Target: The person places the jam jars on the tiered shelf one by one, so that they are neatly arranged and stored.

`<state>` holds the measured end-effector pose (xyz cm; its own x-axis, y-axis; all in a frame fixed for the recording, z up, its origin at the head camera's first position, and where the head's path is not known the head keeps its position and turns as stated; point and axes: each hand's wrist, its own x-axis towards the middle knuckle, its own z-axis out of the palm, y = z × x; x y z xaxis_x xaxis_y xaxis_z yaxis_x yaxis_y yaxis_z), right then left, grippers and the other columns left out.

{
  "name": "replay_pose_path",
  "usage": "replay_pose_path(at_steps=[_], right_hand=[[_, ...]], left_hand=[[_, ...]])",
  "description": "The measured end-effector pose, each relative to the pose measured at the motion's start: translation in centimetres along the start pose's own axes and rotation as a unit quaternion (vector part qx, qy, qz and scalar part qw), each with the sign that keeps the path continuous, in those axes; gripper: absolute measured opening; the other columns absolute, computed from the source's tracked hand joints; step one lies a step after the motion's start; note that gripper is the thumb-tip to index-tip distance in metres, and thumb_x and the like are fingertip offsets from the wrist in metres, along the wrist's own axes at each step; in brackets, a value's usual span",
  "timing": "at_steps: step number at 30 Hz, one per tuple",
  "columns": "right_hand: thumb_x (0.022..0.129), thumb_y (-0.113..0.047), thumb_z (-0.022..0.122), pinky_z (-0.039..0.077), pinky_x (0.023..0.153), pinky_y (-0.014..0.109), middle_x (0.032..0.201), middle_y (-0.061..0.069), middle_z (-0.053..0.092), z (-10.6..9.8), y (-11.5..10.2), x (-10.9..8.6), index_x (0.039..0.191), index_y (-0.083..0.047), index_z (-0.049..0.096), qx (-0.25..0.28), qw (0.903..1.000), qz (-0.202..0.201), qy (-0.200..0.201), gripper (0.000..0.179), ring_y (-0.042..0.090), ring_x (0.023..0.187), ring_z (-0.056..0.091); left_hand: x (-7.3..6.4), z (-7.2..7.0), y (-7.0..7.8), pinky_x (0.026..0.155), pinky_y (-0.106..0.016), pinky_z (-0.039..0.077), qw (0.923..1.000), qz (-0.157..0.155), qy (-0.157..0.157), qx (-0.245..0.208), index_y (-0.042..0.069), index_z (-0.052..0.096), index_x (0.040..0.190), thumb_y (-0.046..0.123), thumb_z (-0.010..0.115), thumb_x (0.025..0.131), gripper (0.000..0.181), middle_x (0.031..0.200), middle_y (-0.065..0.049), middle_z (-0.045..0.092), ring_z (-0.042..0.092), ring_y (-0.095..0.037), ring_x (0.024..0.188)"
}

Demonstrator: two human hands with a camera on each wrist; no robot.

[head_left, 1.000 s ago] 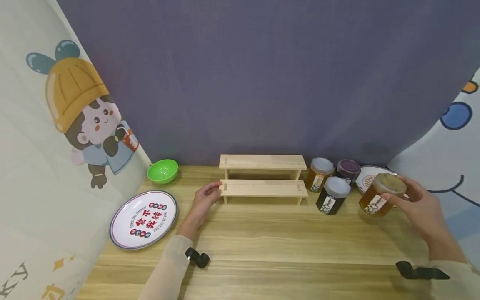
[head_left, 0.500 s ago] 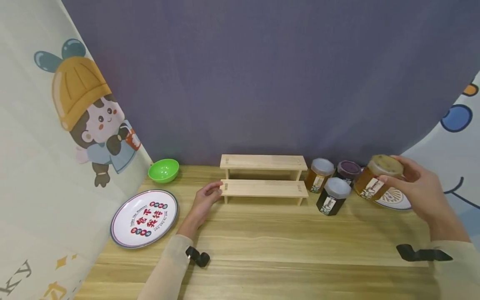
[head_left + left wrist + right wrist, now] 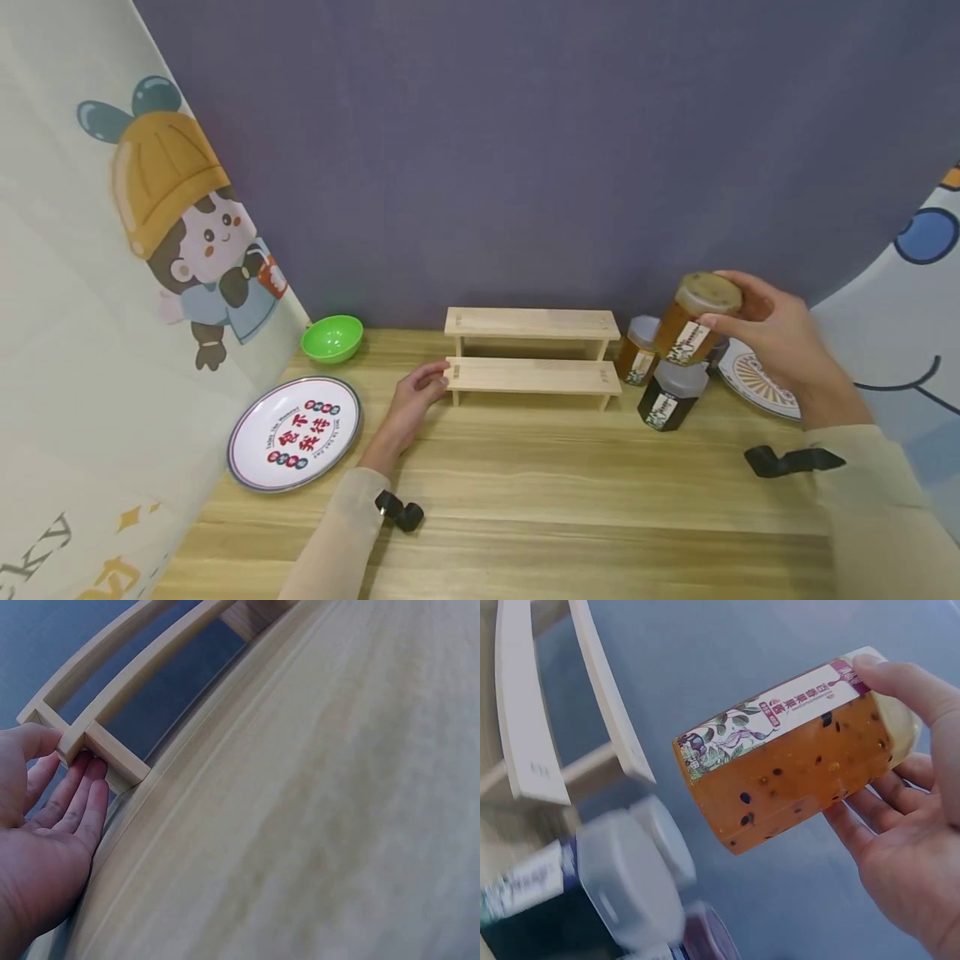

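My right hand (image 3: 780, 333) grips a jar of orange jam with dark seeds (image 3: 787, 757) near its lid, thumb on one side and fingers on the other. That jar hangs in the air above a dark jar with a whitish lid (image 3: 670, 400) and partly covers an amber jar (image 3: 637, 354) and a purple-lidded jar (image 3: 716, 354). At the left end of a two-tier wooden rack (image 3: 532, 375), my left hand (image 3: 412, 398) pinches the lower board. In the left wrist view its thumb lies on the board end, with the fingers (image 3: 82, 799) underneath.
A patterned plate (image 3: 757, 379) lies behind the right forearm. On the left are a green bowl (image 3: 332, 339) and a white plate with red lettering (image 3: 255, 446). A dark curtain (image 3: 525, 167) closes off the back of the wooden table (image 3: 540, 508).
My right hand has lifted the orange jam jar and carried it left, from beside the patterned plate to above the dark jar. The left hand stays at the rack's end.
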<state>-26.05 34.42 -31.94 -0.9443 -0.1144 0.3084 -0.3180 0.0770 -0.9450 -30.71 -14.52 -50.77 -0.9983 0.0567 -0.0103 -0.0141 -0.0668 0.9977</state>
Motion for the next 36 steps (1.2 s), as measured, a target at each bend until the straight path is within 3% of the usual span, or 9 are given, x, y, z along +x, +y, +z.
replay_pose_path(at_steps=[7, 13, 22, 36], right_hand=[[0.093, 0.0, 0.073, 0.059, 0.08, 0.017, 0.124, -0.01, 0.068, 3.9, 0.7, 2.3, 0.15, -0.009, 0.05, -0.056, 0.9979, 0.013, -0.031, 0.061, 0.004, 0.106, 0.068], [0.093, -0.006, 0.075, 0.059, 0.082, 0.019, 0.122, -0.01, 0.068, 7.2, 1.3, 4.2, 0.149, -0.011, 0.051, -0.071, 0.9961, 0.022, -0.047, 0.061, 0.006, 0.106, 0.067], [0.094, -0.007, 0.075, 0.058, 0.085, 0.019, 0.123, -0.008, 0.066, 11.3, 2.0, 7.3, 0.149, -0.007, 0.049, -0.027, 0.9963, 0.013, -0.081, 0.061, 0.007, 0.108, 0.067], [0.093, -0.015, 0.078, 0.059, 0.086, 0.024, 0.131, 0.0, 0.063, 16.7, 3.2, 11.1, 0.149, -0.018, 0.051, -0.026, 0.9932, 0.04, -0.106, 0.062, 0.013, 0.113, 0.064]], left_hand=[[0.1, 0.1, 0.0, 0.102, -0.03, 0.057, 1.0, 0.002, 0.003, 0.008, 0.006, 0.063, 0.137, 0.009, 0.065, 0.099, 0.038, 0.132, -0.01, 0.061, 0.061, -0.014, 0.112], [0.2, 0.1, -0.1, 0.104, -0.031, 0.056, 1.0, 0.002, -0.003, 0.006, 0.007, 0.063, 0.137, 0.009, 0.065, 0.099, 0.038, 0.134, -0.011, 0.06, 0.06, -0.016, 0.114], [0.1, 0.2, -0.2, 0.107, -0.037, 0.055, 1.0, 0.001, 0.003, 0.004, 0.006, 0.064, 0.136, 0.007, 0.064, 0.099, 0.036, 0.128, -0.01, 0.061, 0.061, -0.014, 0.11], [0.2, 0.2, -0.3, 0.099, -0.026, 0.057, 0.9999, 0.01, -0.001, -0.004, 0.004, 0.063, 0.135, 0.006, 0.064, 0.099, 0.036, 0.12, -0.007, 0.064, 0.061, -0.014, 0.109]])
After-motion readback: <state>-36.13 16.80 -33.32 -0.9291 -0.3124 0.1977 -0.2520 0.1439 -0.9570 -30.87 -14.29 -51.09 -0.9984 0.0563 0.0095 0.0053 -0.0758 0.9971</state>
